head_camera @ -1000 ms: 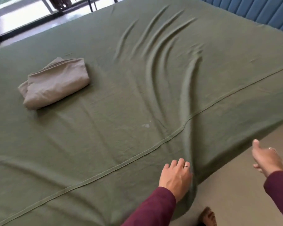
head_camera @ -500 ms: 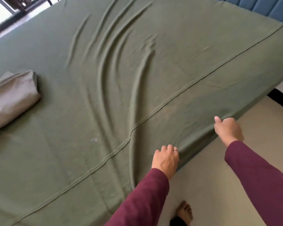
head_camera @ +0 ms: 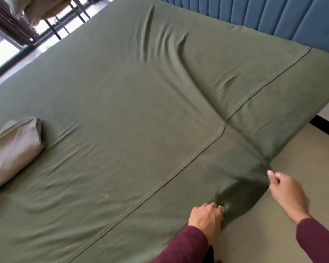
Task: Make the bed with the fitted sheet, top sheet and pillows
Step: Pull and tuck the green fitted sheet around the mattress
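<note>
still creased, the green sheet (head_camera: 133, 114) bunches between both hands.

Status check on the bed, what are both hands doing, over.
Left hand gripping green sheet at the near edge. Right hand pinching the same hem. Wrinkles near the blue headboard. Folded beige cloth lying on the sheet.

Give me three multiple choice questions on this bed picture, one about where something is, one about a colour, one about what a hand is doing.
1. Where does the folded beige cloth lie?
A. on the floor
B. on the bed's left part
C. against the headboard

2. What colour is the sheet spread over the bed?
A. green
B. white
C. red

3. What is the left hand doing?
A. hanging idle
B. holding a pillow
C. gripping the sheet's edge

Answers: 1 B, it rests on the sheet at far left. 2 A, olive green throughout. 3 C, its fingers bunch the fabric at the bedside.
</note>
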Demonstrator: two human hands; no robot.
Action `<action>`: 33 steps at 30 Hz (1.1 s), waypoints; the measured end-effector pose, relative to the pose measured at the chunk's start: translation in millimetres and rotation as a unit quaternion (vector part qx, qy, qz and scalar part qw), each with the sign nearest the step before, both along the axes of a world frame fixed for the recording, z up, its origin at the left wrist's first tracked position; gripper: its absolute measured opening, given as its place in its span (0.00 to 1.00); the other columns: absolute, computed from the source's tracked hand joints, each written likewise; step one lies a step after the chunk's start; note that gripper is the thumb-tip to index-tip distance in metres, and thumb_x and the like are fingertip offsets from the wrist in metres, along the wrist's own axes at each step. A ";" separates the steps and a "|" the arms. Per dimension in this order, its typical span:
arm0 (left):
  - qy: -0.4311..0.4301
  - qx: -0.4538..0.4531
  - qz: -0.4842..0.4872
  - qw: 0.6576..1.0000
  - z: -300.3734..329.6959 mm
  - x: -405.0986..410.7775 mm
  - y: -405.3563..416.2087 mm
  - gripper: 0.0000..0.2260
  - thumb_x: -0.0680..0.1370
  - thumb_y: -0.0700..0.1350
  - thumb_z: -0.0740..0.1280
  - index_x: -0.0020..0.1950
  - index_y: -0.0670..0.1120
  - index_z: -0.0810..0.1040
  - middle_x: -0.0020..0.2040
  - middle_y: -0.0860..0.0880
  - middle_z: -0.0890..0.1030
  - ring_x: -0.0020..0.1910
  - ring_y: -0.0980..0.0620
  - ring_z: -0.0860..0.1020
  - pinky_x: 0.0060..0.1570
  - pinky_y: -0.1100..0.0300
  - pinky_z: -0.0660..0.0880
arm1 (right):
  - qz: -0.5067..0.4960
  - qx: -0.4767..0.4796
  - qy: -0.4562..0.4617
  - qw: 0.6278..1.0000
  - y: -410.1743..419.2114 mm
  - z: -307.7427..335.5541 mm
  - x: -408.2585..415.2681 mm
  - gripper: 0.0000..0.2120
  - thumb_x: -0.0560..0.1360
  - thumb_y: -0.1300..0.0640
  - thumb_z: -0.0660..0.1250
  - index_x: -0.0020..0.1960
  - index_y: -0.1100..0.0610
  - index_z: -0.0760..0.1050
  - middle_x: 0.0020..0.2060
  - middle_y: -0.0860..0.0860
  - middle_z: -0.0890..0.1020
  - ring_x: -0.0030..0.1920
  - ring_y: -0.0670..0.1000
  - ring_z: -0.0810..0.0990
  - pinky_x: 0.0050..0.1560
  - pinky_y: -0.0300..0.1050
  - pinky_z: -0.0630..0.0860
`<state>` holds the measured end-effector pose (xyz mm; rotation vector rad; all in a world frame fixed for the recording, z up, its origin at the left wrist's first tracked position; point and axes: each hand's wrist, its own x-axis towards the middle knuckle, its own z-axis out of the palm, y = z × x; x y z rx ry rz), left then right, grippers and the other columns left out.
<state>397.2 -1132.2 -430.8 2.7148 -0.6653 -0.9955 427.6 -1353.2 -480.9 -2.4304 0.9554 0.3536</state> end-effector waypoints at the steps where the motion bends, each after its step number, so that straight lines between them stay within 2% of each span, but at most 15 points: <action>1: 0.004 0.007 -0.007 1.000 1.3 9.7 -2.4 0.12 0.82 0.46 0.56 0.56 0.42 0.74 0.54 0.40 0.77 0.54 0.37 0.77 0.40 0.53 0.64 | -0.004 0.004 0.001 1.000 -1.5 4.3 7.7 0.21 0.80 0.46 0.55 0.35 0.58 0.67 0.44 0.65 0.80 0.45 0.66 0.78 0.44 0.54 0.74; 3: -0.006 -0.007 -0.014 1.000 8.5 37.1 -10.4 0.15 0.82 0.50 0.55 0.56 0.41 0.74 0.54 0.39 0.78 0.53 0.36 0.77 0.42 0.51 0.68 | -0.027 -0.002 -0.012 1.000 -13.1 16.3 33.3 0.21 0.80 0.44 0.53 0.38 0.57 0.70 0.45 0.65 0.80 0.47 0.66 0.77 0.44 0.53 0.73; 6: -0.044 -0.058 -0.003 0.997 16.9 88.7 -26.1 0.15 0.82 0.51 0.55 0.58 0.41 0.72 0.56 0.41 0.77 0.55 0.38 0.76 0.48 0.48 0.73 | -0.064 -0.016 -0.025 0.998 -40.6 37.0 88.2 0.22 0.79 0.40 0.53 0.44 0.57 0.72 0.48 0.64 0.79 0.50 0.66 0.77 0.47 0.54 0.70; 9: -0.072 -0.092 0.006 0.993 16.0 136.9 -44.0 0.13 0.82 0.50 0.56 0.60 0.42 0.70 0.58 0.43 0.75 0.57 0.40 0.75 0.49 0.49 0.72 | -0.089 -0.035 0.029 0.995 -74.0 36.9 144.9 0.31 0.75 0.33 0.51 0.50 0.61 0.73 0.51 0.63 0.78 0.53 0.64 0.77 0.54 0.56 0.71; 12: -0.097 -0.134 0.002 0.986 11.5 174.5 -55.2 0.14 0.81 0.50 0.57 0.61 0.42 0.69 0.57 0.44 0.74 0.56 0.41 0.75 0.48 0.49 0.73 | -0.128 -0.046 0.073 0.988 -97.6 29.3 188.1 0.37 0.74 0.31 0.51 0.55 0.66 0.75 0.52 0.64 0.79 0.53 0.64 0.77 0.54 0.56 0.73; 16: -0.121 -0.150 0.014 0.981 -4.0 212.0 -59.7 0.13 0.81 0.50 0.57 0.60 0.43 0.70 0.56 0.45 0.74 0.55 0.42 0.76 0.49 0.49 0.73 | -0.168 -0.053 0.087 0.981 -114.1 12.8 210.1 0.35 0.74 0.33 0.58 0.54 0.67 0.76 0.49 0.65 0.80 0.50 0.64 0.79 0.53 0.55 0.75; 18: -0.129 -0.157 0.020 0.979 -14.0 225.4 -59.5 0.12 0.81 0.50 0.57 0.57 0.44 0.71 0.54 0.46 0.74 0.53 0.43 0.77 0.48 0.49 0.74 | -0.195 -0.055 0.094 0.975 -120.1 3.7 206.9 0.40 0.68 0.27 0.58 0.52 0.66 0.75 0.47 0.64 0.81 0.46 0.63 0.81 0.52 0.57 0.76; 20: -0.148 -0.162 0.026 0.975 -24.5 233.7 -59.2 0.11 0.80 0.51 0.58 0.53 0.44 0.73 0.50 0.47 0.75 0.49 0.44 0.78 0.44 0.51 0.75 | -0.208 -0.065 0.086 0.972 -125.2 1.4 204.0 0.44 0.65 0.25 0.59 0.54 0.67 0.72 0.50 0.64 0.79 0.48 0.64 0.80 0.53 0.58 0.75; 22: -0.197 -0.155 0.017 0.968 -32.0 239.8 -64.3 0.10 0.77 0.52 0.58 0.46 0.47 0.73 0.42 0.50 0.76 0.40 0.49 0.80 0.34 0.58 0.75 | -0.221 -0.086 0.063 0.969 -137.7 4.2 206.5 0.42 0.69 0.29 0.61 0.58 0.68 0.69 0.55 0.67 0.76 0.54 0.67 0.77 0.53 0.60 0.72; 24: -0.226 -0.147 0.013 0.963 -33.7 244.6 -73.7 0.11 0.74 0.54 0.56 0.40 0.50 0.72 0.36 0.55 0.74 0.32 0.54 0.78 0.26 0.64 0.71 | -0.193 -0.093 0.044 0.976 -150.5 4.8 210.0 0.36 0.73 0.32 0.59 0.57 0.67 0.70 0.54 0.67 0.77 0.54 0.67 0.77 0.52 0.60 0.73; 26: -0.249 -0.135 0.005 0.959 -36.8 249.2 -86.8 0.11 0.74 0.56 0.56 0.40 0.51 0.72 0.35 0.55 0.75 0.32 0.56 0.77 0.26 0.64 0.70 | -0.152 -0.076 0.031 0.985 -159.2 3.3 212.1 0.28 0.77 0.37 0.56 0.52 0.64 0.71 0.52 0.67 0.78 0.54 0.67 0.76 0.49 0.59 0.73; 29: -0.251 -0.104 0.001 0.962 -39.1 253.5 -113.0 0.12 0.73 0.57 0.56 0.40 0.52 0.74 0.35 0.55 0.76 0.32 0.56 0.78 0.26 0.63 0.70 | -0.121 -0.075 0.013 0.990 -165.6 0.4 207.8 0.18 0.82 0.48 0.52 0.48 0.62 0.70 0.48 0.66 0.78 0.50 0.66 0.76 0.42 0.53 0.67; 33: -0.239 -0.049 0.015 0.970 -40.8 257.4 -144.8 0.16 0.73 0.59 0.54 0.40 0.52 0.76 0.33 0.56 0.76 0.29 0.58 0.78 0.24 0.65 0.69 | -0.023 -0.149 -0.058 0.987 -169.6 -6.8 200.1 0.13 0.81 0.58 0.55 0.45 0.65 0.72 0.35 0.66 0.79 0.36 0.65 0.79 0.34 0.49 0.68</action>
